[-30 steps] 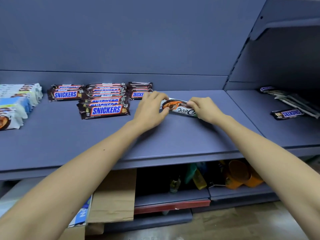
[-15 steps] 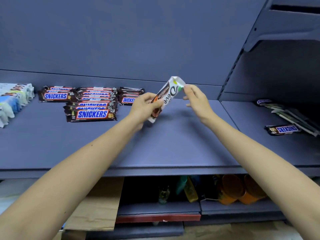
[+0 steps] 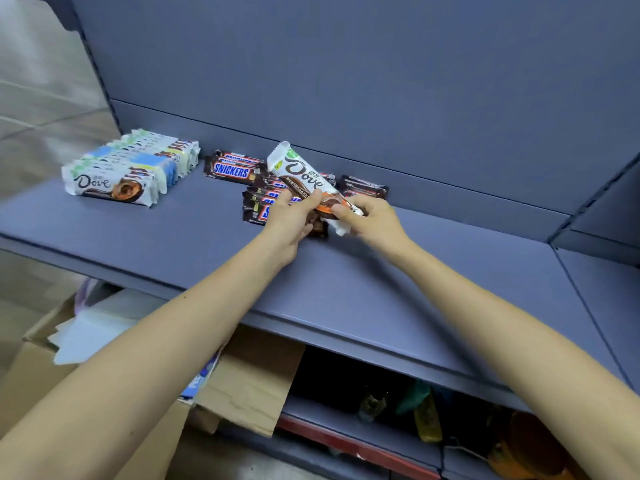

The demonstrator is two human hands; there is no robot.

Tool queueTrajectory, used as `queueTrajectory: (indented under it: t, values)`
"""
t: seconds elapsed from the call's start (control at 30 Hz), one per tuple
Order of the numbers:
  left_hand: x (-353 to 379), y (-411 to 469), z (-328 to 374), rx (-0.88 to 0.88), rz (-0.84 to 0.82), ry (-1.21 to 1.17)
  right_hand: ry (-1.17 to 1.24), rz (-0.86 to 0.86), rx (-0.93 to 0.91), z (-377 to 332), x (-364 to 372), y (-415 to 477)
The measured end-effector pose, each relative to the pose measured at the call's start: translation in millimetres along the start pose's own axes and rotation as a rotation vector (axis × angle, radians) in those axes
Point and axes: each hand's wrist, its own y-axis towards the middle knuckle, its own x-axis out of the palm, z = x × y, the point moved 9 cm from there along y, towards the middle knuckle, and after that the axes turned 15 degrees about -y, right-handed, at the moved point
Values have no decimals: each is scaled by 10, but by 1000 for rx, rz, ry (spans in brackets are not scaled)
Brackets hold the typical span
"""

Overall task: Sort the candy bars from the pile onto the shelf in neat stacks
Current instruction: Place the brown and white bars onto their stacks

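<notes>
A white Dove bar is held tilted above the blue-grey shelf, its top end pointing up and left. My left hand grips its middle from below. My right hand pinches its lower right end. Behind and under my hands lie rows of brown Snickers bars, some hidden by the hands. A row of Dove bars stands at the shelf's left end.
The shelf's back wall rises behind the bars. Cardboard boxes with white paper sit below at left. Orange and green items lie on a lower shelf at right. A side shelf section adjoins at right.
The Dove bar was lifted off the shelf with both hands and is now carried left over the Snickers rows. My view has swung left, bringing the Dove row into sight.
</notes>
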Motion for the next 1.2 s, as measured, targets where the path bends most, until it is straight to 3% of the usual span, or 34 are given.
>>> queueTrajectory:
  t: [0.23, 0.4, 0.57, 1.2]
  values:
    - [-1002, 13, 671, 247, 83, 668, -123, 43, -110, -621, 579, 290]
    - [-1616, -99, 1071, 486, 99, 1022, -158, -12, -148, -1019, 1096, 427]
    - [-2191, -79, 1227, 525, 116, 1306, -196, -94, -180, -1400, 1556, 597]
    - [-2475, -43, 1251, 474, 238, 1199, -361, -78, -232, -2091, 2377, 972]
